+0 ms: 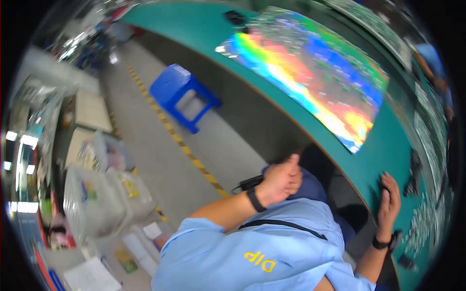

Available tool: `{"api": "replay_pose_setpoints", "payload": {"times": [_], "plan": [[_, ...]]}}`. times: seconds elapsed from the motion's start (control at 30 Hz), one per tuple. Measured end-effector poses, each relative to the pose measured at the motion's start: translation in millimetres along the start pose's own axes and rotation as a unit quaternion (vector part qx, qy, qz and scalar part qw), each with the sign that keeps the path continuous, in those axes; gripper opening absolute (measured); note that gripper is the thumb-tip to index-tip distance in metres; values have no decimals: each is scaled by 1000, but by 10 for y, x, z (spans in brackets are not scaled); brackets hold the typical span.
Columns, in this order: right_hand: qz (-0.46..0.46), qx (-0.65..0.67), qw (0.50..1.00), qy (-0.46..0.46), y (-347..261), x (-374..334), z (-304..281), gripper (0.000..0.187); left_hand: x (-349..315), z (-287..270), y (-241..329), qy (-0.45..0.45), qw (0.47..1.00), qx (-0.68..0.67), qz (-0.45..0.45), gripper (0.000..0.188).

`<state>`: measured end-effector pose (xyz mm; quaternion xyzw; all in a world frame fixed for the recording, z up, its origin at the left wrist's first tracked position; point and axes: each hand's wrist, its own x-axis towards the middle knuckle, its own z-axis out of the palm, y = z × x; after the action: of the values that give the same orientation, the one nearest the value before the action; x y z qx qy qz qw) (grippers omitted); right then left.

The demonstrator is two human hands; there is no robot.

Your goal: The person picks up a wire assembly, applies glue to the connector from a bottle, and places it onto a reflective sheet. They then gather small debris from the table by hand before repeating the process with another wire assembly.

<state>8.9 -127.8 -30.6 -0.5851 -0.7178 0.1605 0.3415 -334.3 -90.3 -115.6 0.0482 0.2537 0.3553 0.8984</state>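
**Bench edge under the right hand, left fist off the bench**

Bench in green curves across the upper right, its front edge running from the top centre down to the lower right; the right hand lies flat on that edge with fingers spread wide, gripping nothing; a dark band sits on its wrist. Left hand is curled into a loose fist with the thumb up, off the bench and above the person's lap; whether it encloses anything I cannot tell; a black wristband circles that wrist; a dark strap crosses the light-blue shirt below.

A glossy sheet with rainbow glare covers much of the benchtop, well apart from both hands; small grey parts lie scattered just right of the right hand, and a dark object sits near them; another person's sleeve shows at the far right rim.

Grey floor fills the middle, with a yellow-and-black striped line running diagonally; a blue stool stands between that line and the bench, with open floor all round it; clear plastic bins and papers crowd the left side, leaving the aisle along the stripe open.
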Motion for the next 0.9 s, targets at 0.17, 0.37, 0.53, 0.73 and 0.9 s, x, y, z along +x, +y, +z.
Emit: {"api": "replay_pose_setpoints", "payload": {"times": [0.17, 0.37, 0.53, 0.73, 0.9], "plan": [[-30, -25, 998, 55, -30, 86, -1, 19, -46, 215, 32, 38, 998, 54, -14, 47], [-37, 12, 986, 160, -199, -454, -246, 17, 175, 186, -107, 72, 992, 100, -30, 46], [-34, 155, 982, 102, -360, -934, 102, 19, 497, -724, -30, 154, 979, 136, 8, 45], [178, 322, 929, 31, -328, -1344, 587, 25, 212, -2018, -160, 338, 932, 133, -17, 34], [237, 317, 917, 40, -134, -1330, 718, 25, -119, -2589, -478, 422, 890, 152, -86, 35]]}}
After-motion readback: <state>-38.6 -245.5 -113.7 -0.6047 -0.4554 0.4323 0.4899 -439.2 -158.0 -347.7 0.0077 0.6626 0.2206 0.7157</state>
